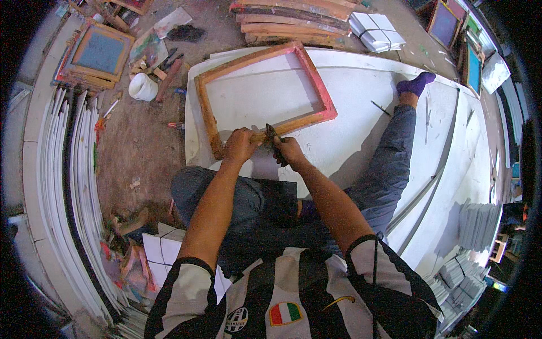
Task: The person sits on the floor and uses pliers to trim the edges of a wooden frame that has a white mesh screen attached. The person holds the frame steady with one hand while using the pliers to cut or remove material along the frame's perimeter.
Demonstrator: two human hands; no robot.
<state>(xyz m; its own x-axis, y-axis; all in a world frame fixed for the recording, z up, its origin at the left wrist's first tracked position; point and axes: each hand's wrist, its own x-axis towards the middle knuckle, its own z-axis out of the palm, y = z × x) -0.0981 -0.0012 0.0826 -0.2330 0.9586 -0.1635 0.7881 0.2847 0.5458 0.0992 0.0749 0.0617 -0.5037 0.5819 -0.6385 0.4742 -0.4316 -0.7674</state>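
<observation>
A rectangular wooden frame (208, 113), its right side stained pink-red, lies tilted on a large white sheet (355, 85) in front of me. My left hand (240, 144) is closed around the frame's near bar, left of its middle. Just to the right, my right hand (289, 152) grips dark-handled pliers (271, 133). Their jaws are at the near bar, close to my left fingers; what they bite on, if anything, is too small to tell.
My stretched leg (389, 152) lies across the sheet at right, near a thin dark stick (380, 108). Left stand a white bucket (143, 87) and stacked white boards (53, 169). Wooden strips (293, 22) and a tied white bundle (376, 32) lie beyond.
</observation>
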